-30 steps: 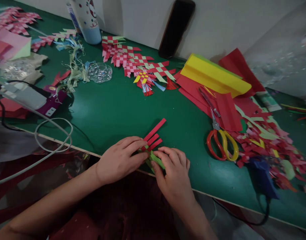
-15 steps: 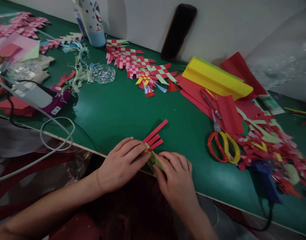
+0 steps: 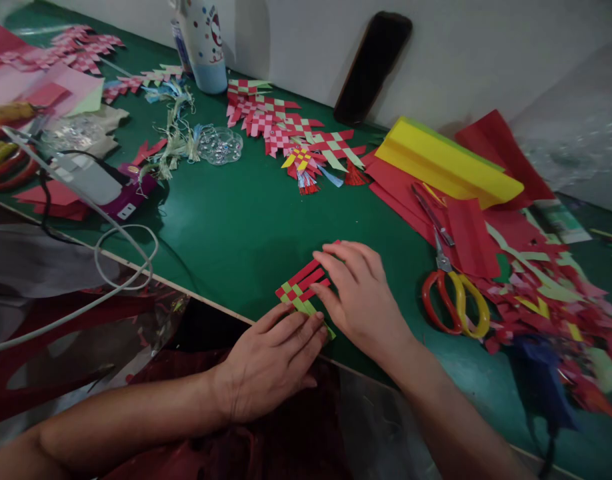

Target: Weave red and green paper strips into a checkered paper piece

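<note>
A small weave of red and light green paper strips point(image 3: 295, 293) lies on the green table near its front edge. Loose red ends stick out from it toward the upper right, green ends toward the lower right. My left hand point(image 3: 279, 357) presses its fingers, held together, over the lower green strips. Curled over the tips of the red strips is my right hand point(image 3: 363, 300), thumb and fingers on either side; its fingertips partly hide those ends. To its right lie scissors point(image 3: 449, 293) with red and yellow handles.
Finished woven pieces point(image 3: 286, 130) with tassels lie at the back. Yellow paper point(image 3: 449, 163), red sheets point(image 3: 403, 200) and a heap of scraps point(image 3: 556, 300) fill the right. A phone point(image 3: 373, 67) leans on the wall beyond a bottle point(image 3: 206, 50). A white cable point(image 3: 136, 230) loops at left.
My right hand has moved up from the green strips to the red strip ends. My left hand has slid down toward the green strips, uncovering the checkered weave. The view has shifted slightly left.
</note>
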Demonstrator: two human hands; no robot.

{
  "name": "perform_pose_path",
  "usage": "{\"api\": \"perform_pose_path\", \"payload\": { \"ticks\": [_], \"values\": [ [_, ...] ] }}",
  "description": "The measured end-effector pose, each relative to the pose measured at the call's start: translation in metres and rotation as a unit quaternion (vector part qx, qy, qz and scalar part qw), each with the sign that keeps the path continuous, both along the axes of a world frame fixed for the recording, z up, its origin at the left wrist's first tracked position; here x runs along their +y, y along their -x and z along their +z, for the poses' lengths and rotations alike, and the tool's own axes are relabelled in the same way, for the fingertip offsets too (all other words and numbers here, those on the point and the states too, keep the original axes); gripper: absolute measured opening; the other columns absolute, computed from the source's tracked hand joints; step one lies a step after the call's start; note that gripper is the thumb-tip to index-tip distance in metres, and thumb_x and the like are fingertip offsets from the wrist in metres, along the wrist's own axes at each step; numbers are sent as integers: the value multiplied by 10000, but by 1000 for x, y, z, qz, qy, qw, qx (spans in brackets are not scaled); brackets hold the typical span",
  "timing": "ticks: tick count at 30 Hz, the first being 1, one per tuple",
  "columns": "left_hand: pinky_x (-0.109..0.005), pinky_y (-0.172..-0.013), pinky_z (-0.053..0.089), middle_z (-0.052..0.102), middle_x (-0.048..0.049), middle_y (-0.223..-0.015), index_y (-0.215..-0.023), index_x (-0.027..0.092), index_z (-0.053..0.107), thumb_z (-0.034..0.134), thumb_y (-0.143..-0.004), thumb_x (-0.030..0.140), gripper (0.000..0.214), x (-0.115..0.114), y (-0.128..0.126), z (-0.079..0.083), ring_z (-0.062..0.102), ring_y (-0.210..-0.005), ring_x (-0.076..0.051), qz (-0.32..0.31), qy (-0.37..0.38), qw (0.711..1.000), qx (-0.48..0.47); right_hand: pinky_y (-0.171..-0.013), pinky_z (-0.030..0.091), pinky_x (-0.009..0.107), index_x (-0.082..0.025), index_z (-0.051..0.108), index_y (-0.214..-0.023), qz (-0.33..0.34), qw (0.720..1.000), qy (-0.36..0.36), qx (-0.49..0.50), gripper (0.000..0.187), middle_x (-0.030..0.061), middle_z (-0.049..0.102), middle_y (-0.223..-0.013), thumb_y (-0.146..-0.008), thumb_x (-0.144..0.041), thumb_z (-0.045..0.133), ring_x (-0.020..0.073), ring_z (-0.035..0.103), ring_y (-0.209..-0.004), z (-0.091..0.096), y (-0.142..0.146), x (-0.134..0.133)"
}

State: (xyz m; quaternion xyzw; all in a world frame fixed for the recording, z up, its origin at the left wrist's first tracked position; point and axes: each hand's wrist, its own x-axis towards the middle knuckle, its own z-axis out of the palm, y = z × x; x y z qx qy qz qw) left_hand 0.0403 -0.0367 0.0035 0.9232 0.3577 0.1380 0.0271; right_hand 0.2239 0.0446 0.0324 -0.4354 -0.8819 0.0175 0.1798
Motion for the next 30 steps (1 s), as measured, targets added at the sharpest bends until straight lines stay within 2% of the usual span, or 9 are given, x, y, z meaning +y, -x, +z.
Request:
{"api": "perform_pose_path", "payload": {
  "ticks": [3, 7, 13, 22, 26, 30],
  "values": [
    [-420, -1149, 277, 571, -49, -1383, -1363, 139, 504, 455, -964, 549, 574, -2, -2, -3, 467, -1255, -227, 5, 7, 1000, 11, -1100, 313, 543, -160, 507, -1357, 33, 998, 0, -52, 433, 132, 523, -1409, -953, -315, 501, 328, 353, -1368, -11, 12, 11],
    [-428, -1162, 252, 538, -53, -1418, -1376, 134, 489, 476, -951, 558, 601, -4, -3, -6, 433, -1289, -237, 3, 7, 1000, 20, -1130, 229, 586, -192, 485, -1383, 47, 996, 15, -76, 464, 111, 508, -1433, -954, -370, 502, 329, 323, -1395, -23, 14, 14],
    [-447, -1161, 257, 498, -61, -1458, -1396, 124, 469, 456, -951, 572, 631, -8, -3, -9, 409, -1307, -251, 1, -2, 999, 34, -1124, 227, 597, -210, 482, -1394, 24, 996, 52, -68, 470, 102, 511, -1436, -957, -380, 498, 324, 342, -1383, -30, 12, 14],
    [-437, -1168, 275, 463, -76, -1485, -1429, 135, 432, 492, -923, 588, 681, -11, -3, -10, 416, -1321, -253, -5, 15, 999, 48, -1119, 244, 580, -233, 495, -1393, 15, 995, 88, -48, 479, 97, 506, -1433, -934, -365, 532, 309, 345, -1377, -26, 13, 15],
    [-427, -1175, 261, 445, -69, -1500, -1433, 137, 426, 487, -934, 570, 663, -10, -3, -10, 407, -1334, -245, -4, 14, 999, 44, -1109, 244, 555, -260, 563, -1322, 21, 995, 92, -23, 375, 66, 544, -1406, -963, -313, 470, 289, 366, -1361, -23, 8, 17],
    [-438, -1177, 248, 443, -60, -1503, -1430, 137, 430, 493, -938, 553, 647, -8, -2, -10, 388, -1355, -252, -3, 15, 999, 39, -1088, 252, 513, -277, 682, -1077, 29, 996, 79, 22, 228, 19, 664, -1234, -970, -314, 484, 260, 450, -1274, -24, 2, 22]
  ]
}}
